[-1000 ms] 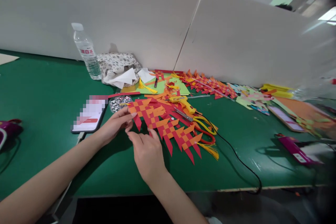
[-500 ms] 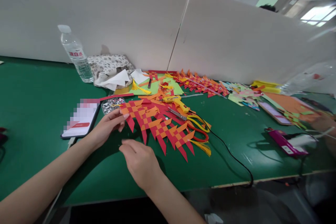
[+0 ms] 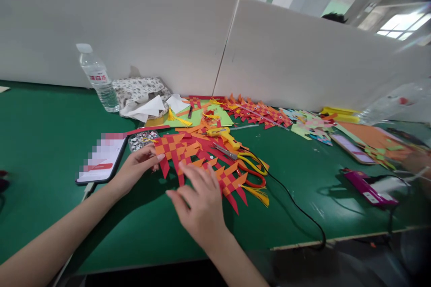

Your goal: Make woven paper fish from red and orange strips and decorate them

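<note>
A woven red and orange paper piece [image 3: 188, 154] with pointed strip ends lies on the green table [image 3: 47, 143]. My left hand [image 3: 134, 171] pinches its left edge with thumb and fingers. My right hand [image 3: 200, 204] lies over the middle of the piece, fingers stretched out and spread, pressing on the strips. A yellow tassel [image 3: 257, 193] sticks out at the piece's right end.
A phone [image 3: 101, 159] lies left of my left hand, a small tray of googly eyes [image 3: 141, 140] behind it. Yellow glue gun [image 3: 224, 135], scissors [image 3: 249, 161] and a black cord [image 3: 299, 210] sit right. Water bottle [image 3: 97, 78], cloth, more woven pieces [image 3: 259, 112] line the partition. A purple glue gun [image 3: 365, 187] lies far right.
My right hand has moved forward from the table's bare surface onto the woven piece and spread its fingers. My left hand keeps its hold on the left edge.
</note>
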Tool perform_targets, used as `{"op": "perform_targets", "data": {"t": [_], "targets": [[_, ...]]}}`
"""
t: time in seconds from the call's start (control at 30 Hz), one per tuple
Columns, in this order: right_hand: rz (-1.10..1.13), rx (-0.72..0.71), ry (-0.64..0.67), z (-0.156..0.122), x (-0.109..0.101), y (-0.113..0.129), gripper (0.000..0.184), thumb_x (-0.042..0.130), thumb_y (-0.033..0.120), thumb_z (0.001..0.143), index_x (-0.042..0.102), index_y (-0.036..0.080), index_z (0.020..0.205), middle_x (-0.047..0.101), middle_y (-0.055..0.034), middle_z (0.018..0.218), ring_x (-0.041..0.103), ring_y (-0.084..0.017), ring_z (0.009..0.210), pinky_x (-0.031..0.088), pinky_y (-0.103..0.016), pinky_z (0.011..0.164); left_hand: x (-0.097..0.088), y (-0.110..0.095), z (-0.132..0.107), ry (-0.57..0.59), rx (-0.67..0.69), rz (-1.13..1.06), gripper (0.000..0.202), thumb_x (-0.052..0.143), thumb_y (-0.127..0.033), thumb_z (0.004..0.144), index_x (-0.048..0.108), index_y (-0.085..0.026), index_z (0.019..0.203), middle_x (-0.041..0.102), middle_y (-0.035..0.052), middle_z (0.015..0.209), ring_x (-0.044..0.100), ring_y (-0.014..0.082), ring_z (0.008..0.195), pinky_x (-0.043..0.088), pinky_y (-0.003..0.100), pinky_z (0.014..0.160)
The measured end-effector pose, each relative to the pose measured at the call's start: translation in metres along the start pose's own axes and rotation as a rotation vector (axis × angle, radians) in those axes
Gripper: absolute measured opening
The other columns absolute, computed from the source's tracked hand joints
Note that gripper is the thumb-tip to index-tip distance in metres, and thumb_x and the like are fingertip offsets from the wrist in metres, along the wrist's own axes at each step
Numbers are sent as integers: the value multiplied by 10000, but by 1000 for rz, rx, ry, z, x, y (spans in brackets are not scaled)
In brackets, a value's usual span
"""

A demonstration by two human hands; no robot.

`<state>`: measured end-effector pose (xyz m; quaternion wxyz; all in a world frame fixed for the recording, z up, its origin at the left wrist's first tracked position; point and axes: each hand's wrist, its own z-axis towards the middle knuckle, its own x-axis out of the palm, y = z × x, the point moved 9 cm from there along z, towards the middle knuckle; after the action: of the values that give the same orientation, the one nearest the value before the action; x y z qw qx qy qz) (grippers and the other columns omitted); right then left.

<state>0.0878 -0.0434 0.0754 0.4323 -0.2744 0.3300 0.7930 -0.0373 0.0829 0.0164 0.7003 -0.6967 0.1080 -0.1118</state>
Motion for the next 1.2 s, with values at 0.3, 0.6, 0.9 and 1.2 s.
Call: {"op": "perform_targets", "data": {"t": [0.3, 0.6, 0.9, 1.2], "targets": [[-13, 328, 153, 23, 28, -32, 497, 582, 276, 788, 510, 113, 1252, 687, -160, 1035, 657, -288, 925, 530, -370, 709, 21, -19, -10, 91, 107, 104, 143, 738, -328, 686, 692, -194, 707, 592, 50, 868, 560, 199, 891, 462, 295, 807], [786, 531, -82, 71, -13, -43, 193, 546, 329, 839, 656, 175, 882, 690, -28, 737, 644, -159, 657, 509, -261, 593, 21, -9, -1, 224, 176, -185, 613, 801, -227, 611, 550, -288, 1167, 498, 68, 1337, 431, 269, 1258, 384, 388, 1011], [1432, 702, -323, 116, -48, -49, 166, 541, 307, 825, 636, 224, 933, 691, 18, 901, 680, -151, 885, 574, -304, 728, 27, -16, -7, 325, 139, -377, 878, 823, -235, 570, 404, -309, 1338, 450, 77, 1405, 436, 285, 1272, 428, 369, 999], [1434, 955, -446, 82, -27, -126, 130, 540, 249, 815, 639, 201, 884, 713, 20, 767, 695, -151, 772, 587, -298, 688, 19, 16, -5, 148, -245, -437, 236, 799, -169, 581, 598, -165, 705, 688, 13, 736, 671, 140, 672, 543, 239, 644]]}}
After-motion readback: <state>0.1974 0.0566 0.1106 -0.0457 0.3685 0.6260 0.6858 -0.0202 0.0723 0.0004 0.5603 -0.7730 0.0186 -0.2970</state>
